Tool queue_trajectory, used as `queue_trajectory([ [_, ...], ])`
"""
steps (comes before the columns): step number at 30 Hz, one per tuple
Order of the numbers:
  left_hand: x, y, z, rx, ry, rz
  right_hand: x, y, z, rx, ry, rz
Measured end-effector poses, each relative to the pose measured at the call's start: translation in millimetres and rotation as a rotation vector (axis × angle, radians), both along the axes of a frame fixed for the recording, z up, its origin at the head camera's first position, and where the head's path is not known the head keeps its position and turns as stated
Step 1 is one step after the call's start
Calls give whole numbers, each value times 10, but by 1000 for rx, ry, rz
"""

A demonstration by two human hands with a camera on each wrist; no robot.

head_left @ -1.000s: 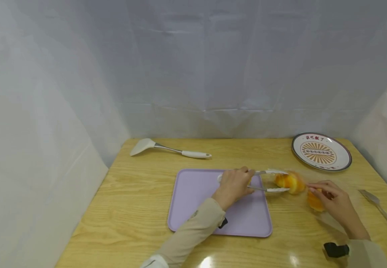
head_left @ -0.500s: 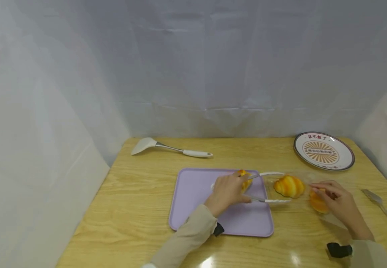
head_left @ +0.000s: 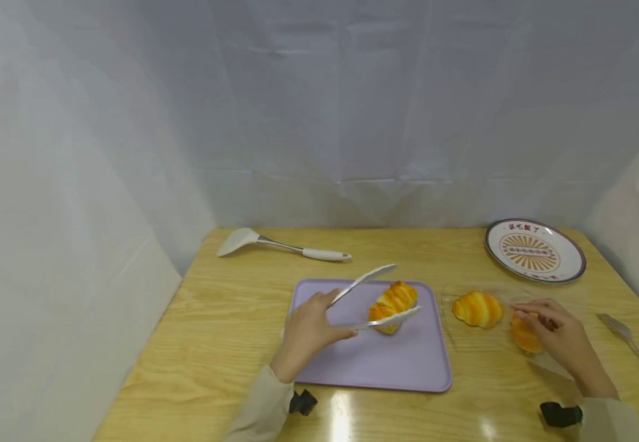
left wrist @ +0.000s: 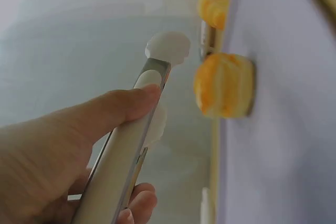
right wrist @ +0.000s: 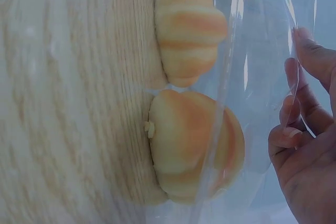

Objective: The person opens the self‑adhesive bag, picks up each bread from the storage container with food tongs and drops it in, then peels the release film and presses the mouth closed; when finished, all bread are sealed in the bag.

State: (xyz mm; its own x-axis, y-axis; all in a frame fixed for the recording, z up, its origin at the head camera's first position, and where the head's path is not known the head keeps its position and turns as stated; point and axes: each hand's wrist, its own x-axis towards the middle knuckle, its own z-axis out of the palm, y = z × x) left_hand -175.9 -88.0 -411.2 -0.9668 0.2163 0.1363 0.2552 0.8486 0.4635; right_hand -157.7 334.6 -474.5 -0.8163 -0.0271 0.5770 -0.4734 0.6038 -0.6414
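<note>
My left hand (head_left: 308, 328) grips a pair of tongs (left wrist: 121, 156) with white tips, its thumb along one handle. The tongs' two arms stand spread apart over the purple tray (head_left: 374, 371). On the tray lies an orange-and-yellow striped croissant (head_left: 399, 298), between and under the tips in the head view. My right hand (head_left: 559, 337) pinches the upper film of a clear plastic bag (right wrist: 257, 77) between thumb and fingers, lifting it. Inside that bag rest a striped croissant (head_left: 477, 308) and a rounder bread roll (right wrist: 184, 145), partly behind my hand in the head view.
A white-handled spatula (head_left: 325, 253) lies behind the tray at left. At the back right stands a patterned round plate (head_left: 529, 250), and a green-handled spatula (head_left: 631, 351) lies by the right edge of the wooden table (head_left: 186, 350).
My left hand has drawn the tongs leftward, away from the bagged croissant and back over the tray, with their arms spread wider. The croissant on the tray has come into view. My right hand stays put.
</note>
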Motion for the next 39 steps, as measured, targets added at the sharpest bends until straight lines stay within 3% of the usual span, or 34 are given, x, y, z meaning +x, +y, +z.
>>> queue_trajectory([
  [6, 155, -242, -162, -19, -51, 75, -13, -15, -29, 4, 2, -9],
  [11, 219, -413, -213, 0, -102, 147, -13, -45, -18, -14, -20, 10],
  [17, 233, -673, -222, -2, -58, 224, 8, -75, 24, -36, -11, 0],
  [22, 191, -721, -229, 15, -76, 182, 19, -76, 46, -24, -14, -17],
  [28, 114, -616, -288, 15, -95, 100, -6, -28, -8, -17, -32, -21],
  [39, 101, -499, -347, 48, -43, 107, 24, -30, 43, -5, -81, -18],
])
